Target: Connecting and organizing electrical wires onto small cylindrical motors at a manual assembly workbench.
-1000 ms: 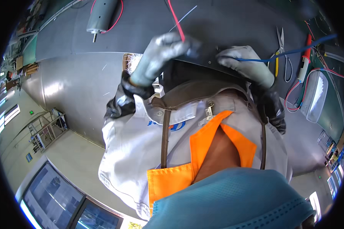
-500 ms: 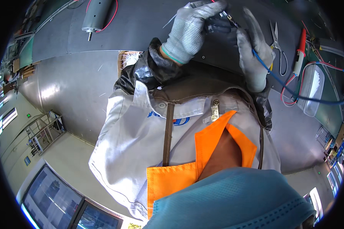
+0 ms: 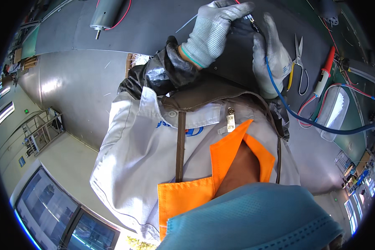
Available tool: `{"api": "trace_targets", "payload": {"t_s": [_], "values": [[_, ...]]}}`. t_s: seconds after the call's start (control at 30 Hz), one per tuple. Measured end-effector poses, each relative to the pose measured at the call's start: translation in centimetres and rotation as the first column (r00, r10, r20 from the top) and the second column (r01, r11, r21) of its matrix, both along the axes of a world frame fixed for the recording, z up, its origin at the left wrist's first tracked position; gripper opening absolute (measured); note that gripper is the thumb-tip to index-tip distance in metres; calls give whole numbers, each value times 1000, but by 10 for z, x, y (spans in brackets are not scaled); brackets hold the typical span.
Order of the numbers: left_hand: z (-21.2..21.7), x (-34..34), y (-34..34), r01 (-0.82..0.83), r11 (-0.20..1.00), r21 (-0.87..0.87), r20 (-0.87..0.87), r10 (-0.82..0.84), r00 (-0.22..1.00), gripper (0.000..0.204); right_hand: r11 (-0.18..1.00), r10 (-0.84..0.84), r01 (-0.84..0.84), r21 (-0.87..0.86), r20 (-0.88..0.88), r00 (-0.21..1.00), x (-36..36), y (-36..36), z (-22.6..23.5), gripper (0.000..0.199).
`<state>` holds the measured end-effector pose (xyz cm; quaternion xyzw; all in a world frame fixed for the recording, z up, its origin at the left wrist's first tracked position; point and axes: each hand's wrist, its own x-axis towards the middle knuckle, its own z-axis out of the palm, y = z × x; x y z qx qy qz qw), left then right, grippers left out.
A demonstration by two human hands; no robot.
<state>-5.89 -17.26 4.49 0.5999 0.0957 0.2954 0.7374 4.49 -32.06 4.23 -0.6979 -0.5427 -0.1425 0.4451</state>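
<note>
Grey work gloves cover both my hands above the dark bench. My left hand (image 3: 212, 31) is closed in a pinch at the top, with a short red wire (image 3: 237, 1) at its fingertips. A thin pale strip (image 3: 186, 23) sticks out to its left. My right hand (image 3: 272, 58) is closed around a blue cable (image 3: 279, 93), which runs across the palm and away to the right edge. A small metal-and-black end piece (image 3: 253, 23) sits between the two hands. Whether it joins the cable or the red wire is hard to tell.
Scissors (image 3: 299, 62) with yellow and grey handles lie right of my right hand. Beyond them are a red-and-white probe-like tool (image 3: 326, 73) with red leads and a clear tray (image 3: 335, 114). A grey cylindrical motor (image 3: 106, 16) with a red wire lies at the upper left.
My hands have come slightly closer together, the right one shifting left. The blue cable now sags in a lower curve. The whole view has shifted a little.
</note>
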Motion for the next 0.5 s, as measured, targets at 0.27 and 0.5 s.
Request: {"api": "trace_targets", "payload": {"t_s": [0.27,0.5], "values": [[18,12,-1,30,922,-386,-195,-113,974,41,1000,-22,21,11,50,999,5,-2,-7,58],[7,20,-10,-327,793,513,107,319,942,20,991,-33,35,-126,19,999,5,-5,-5,46]]}}
